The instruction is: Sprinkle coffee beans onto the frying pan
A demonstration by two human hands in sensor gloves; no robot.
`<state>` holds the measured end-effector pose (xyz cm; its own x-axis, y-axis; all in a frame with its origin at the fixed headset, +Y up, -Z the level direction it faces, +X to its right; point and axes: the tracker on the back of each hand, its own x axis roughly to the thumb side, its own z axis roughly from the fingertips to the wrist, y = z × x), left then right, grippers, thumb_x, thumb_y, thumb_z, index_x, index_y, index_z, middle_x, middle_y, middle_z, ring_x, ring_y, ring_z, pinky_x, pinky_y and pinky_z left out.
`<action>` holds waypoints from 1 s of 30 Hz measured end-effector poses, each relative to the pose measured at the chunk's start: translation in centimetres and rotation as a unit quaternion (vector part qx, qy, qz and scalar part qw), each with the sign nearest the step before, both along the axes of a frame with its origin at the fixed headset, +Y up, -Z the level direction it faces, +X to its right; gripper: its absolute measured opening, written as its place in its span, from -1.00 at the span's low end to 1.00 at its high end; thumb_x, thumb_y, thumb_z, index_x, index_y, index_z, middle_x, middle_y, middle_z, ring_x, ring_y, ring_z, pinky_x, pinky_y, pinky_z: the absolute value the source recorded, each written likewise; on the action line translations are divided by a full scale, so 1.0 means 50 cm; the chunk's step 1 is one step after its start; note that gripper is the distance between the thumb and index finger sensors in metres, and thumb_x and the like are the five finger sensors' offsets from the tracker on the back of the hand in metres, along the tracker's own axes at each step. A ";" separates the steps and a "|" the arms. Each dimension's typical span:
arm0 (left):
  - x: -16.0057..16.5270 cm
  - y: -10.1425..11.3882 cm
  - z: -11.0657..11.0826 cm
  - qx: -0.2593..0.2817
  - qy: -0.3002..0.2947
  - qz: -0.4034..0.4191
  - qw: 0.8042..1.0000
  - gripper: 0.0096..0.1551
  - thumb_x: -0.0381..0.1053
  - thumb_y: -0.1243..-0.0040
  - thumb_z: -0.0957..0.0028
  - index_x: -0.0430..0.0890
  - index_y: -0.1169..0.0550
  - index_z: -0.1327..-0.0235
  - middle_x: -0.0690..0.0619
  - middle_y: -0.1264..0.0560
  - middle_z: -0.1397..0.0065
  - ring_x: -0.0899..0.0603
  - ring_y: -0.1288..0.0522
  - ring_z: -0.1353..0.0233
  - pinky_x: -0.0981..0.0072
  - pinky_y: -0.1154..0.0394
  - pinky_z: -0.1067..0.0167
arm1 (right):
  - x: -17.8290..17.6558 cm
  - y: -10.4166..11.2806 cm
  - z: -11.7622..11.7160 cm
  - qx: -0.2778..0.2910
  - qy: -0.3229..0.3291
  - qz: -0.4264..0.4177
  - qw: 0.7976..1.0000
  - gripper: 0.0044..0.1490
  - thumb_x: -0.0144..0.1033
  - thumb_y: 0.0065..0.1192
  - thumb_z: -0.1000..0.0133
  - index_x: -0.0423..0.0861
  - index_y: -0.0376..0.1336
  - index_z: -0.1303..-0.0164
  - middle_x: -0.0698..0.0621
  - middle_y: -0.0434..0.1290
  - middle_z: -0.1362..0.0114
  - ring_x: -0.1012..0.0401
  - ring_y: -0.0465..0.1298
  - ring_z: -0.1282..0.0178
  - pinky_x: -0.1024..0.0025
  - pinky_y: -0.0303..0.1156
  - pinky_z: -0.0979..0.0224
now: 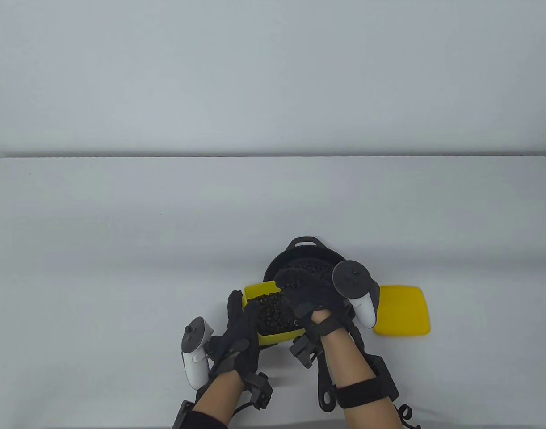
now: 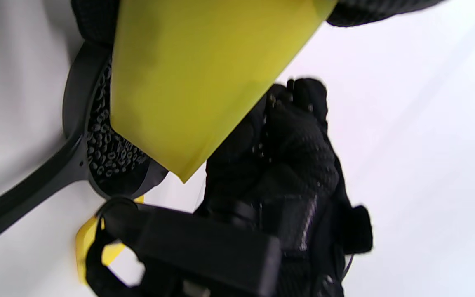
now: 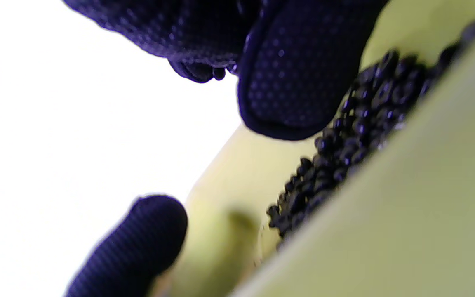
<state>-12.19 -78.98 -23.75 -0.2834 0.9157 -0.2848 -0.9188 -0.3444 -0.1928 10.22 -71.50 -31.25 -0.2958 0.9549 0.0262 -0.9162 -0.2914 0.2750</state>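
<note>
In the table view the right hand covers the near half of the frying pan, so only the far rim and a strip of coffee beans show beyond its fingers. Its wrist hides most of the pan handle. The left hand covers the near-left corner of the yellow container. In the right wrist view everything is blurred; the right hand's fingers are cut off by the top edge. The yellow lid is mostly hidden behind wrist gear.

Table view looks down from afar — both wrist views sit close, sharing the yellow box.
</note>
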 end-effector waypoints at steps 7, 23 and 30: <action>-0.032 0.003 -0.006 0.005 0.046 0.005 0.999 -0.01 0.42 0.14 -0.25 0.15 0.42 -0.45 -0.31 0.06 -0.50 -0.43 -0.29 -0.41 -0.04 -0.43 -0.32 | 0.065 -0.026 -0.016 -0.033 -0.054 -0.038 0.997 -0.59 -0.53 0.26 -0.19 -0.11 0.34 -0.26 -0.27 0.34 -0.35 -0.06 0.63 0.07 0.51 0.72 0.17; -0.041 -0.001 -0.006 0.008 0.055 0.013 0.998 -0.01 0.42 0.14 -0.25 0.15 0.43 -0.45 -0.31 0.06 -0.50 -0.43 -0.29 -0.41 -0.04 -0.42 -0.32 | 0.118 -0.094 -0.025 -0.087 -0.080 0.037 0.992 -0.32 -0.23 0.05 -0.32 -0.30 0.05 -0.56 -0.44 0.08 -0.48 -0.25 0.45 -0.17 0.31 0.62 -0.11; -0.042 -0.002 -0.006 0.008 0.055 0.009 0.998 -0.02 0.42 0.14 -0.25 0.15 0.43 -0.45 -0.31 0.06 -0.50 -0.42 -0.28 -0.42 -0.04 -0.42 -0.33 | 0.115 -0.093 -0.024 -0.070 -0.024 -0.012 0.997 0.17 0.42 -0.05 -0.34 -0.22 -0.29 -0.74 -0.52 -0.34 -0.59 -0.64 -0.12 -0.38 -0.27 0.36 -0.23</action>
<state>-14.28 -79.08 -24.04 -0.3293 0.9144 -0.2354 -0.9283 -0.3591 -0.0963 15.97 -76.16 -32.42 -0.2705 0.9551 -0.1206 -0.9355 -0.2312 0.2671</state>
